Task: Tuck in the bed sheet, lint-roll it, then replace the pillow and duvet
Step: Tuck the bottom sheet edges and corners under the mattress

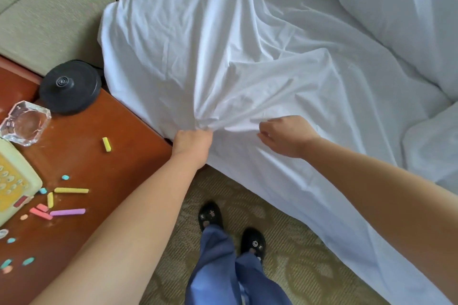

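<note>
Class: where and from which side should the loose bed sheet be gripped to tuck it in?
Probably the hanging edge of the bed sheet, from the carpet side. The left hand already bunches it by the nightstand; folds radiate from there.

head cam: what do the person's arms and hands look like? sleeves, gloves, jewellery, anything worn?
Both forearms are bare up to the frame edge: no sleeves in view. The left hand and right hand have no gloves, and no watch, bracelet or rings show on the sides that face the camera. Lower down, blue trousers and black slippers with small printed motifs are worn.
</note>
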A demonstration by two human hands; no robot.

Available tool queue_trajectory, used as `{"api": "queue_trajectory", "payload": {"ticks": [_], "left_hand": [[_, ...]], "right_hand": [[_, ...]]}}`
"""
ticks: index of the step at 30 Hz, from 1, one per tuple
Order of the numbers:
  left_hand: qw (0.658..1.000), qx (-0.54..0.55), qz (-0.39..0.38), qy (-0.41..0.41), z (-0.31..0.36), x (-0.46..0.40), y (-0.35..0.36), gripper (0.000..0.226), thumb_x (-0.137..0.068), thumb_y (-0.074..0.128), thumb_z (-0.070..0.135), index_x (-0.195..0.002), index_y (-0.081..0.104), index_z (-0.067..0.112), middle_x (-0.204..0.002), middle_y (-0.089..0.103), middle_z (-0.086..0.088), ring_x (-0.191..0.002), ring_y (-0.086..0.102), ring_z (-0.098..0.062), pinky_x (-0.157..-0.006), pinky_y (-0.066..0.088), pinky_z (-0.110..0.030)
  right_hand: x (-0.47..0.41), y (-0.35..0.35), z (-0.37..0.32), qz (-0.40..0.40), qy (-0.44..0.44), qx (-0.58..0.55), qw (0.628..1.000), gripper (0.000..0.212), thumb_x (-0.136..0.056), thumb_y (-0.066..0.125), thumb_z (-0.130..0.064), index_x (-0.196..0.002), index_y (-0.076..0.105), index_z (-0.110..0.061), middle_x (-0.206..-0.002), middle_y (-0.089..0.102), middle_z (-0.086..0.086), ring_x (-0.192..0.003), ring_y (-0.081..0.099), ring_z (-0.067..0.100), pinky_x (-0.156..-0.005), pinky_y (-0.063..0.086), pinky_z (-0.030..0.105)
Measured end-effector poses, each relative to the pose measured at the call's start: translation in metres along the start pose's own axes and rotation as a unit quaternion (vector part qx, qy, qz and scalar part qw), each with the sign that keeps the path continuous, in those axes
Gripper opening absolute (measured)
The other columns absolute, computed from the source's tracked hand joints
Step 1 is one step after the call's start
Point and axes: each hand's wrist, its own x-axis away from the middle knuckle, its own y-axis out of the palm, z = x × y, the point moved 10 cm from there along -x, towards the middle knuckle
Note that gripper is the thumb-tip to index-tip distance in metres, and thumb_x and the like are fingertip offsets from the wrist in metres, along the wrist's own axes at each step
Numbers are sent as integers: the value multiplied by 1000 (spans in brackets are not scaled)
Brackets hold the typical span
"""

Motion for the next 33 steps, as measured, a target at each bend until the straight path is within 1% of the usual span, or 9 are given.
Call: {"api": "queue_trajectory", "payload": {"ticks": [4,6,9,14,18,21,30,32,33], "left_hand": [[996,52,-45,51,33,11,20,19,-91,45,11,-109,52,12,-115,56,-9,-105,55,-28,-71,41,-33],[993,89,-52,51,45,15,30,27,-92,47,16,-119,50,13,-119,54,-8,-108,53,-28,-77,44,-34],[993,85,-18,86,71,20,36,33,-93,48,17,-125,44,16,-118,52,-7,-106,54,-27,-74,42,-34],[990,88,37,100,90,21,29,40,-94,45,15,-133,40,17,-121,49,-6,-108,52,-27,-77,41,-36],[992,57,41,103,102,39,38,29,-94,44,13,-123,49,15,-117,50,-5,-104,53,-26,-77,44,-36],[989,40,43,132,119,60,44,27,-94,44,12,-119,52,14,-116,52,-5,-105,53,-26,-81,46,-37],[956,76,176,223,190,83,41,24,-97,43,26,-112,57,15,-106,58,0,-95,56,-19,-80,45,-30],[934,70,252,245,210,82,41,20,-93,50,26,-106,60,15,-99,60,0,-89,59,-20,-74,44,-29],[925,70,279,250,219,81,46,18,-88,57,25,-101,63,15,-93,62,0,-83,62,-21,-68,46,-30]], "right_hand": [[15,-18,24,69,37,53,996,32,-101,30,-28,-92,54,-8,-91,63,7,-84,58,33,-58,30,31],[29,-9,11,54,-2,66,996,33,-102,29,-29,-95,55,-10,-93,62,6,-87,59,31,-59,31,31],[56,28,-17,-13,-57,69,996,33,-103,27,-30,-109,54,-13,-105,59,5,-99,58,29,-66,38,32],[94,65,-5,-78,22,62,995,29,-102,29,-21,-121,49,-12,-111,55,6,-97,59,30,-74,50,37],[131,70,9,-70,62,79,993,28,-101,29,-22,-119,49,-14,-108,57,4,-93,61,30,-67,45,33],[164,65,8,-57,85,78,992,29,-102,28,-24,-120,50,-16,-108,58,3,-95,60,30,-70,44,33],[220,104,1,-43,55,99,993,23,-100,34,-19,-109,53,-11,-102,57,8,-84,61,33,-64,42,36],[220,108,1,38,26,140,989,7,-87,58,-19,-90,60,-12,-82,60,6,-65,62,29,-50,40,31],[222,117,-3,65,12,160,985,14,-71,74,-19,-74,61,-15,-67,57,2,-50,57,24,-40,32,26]]}}
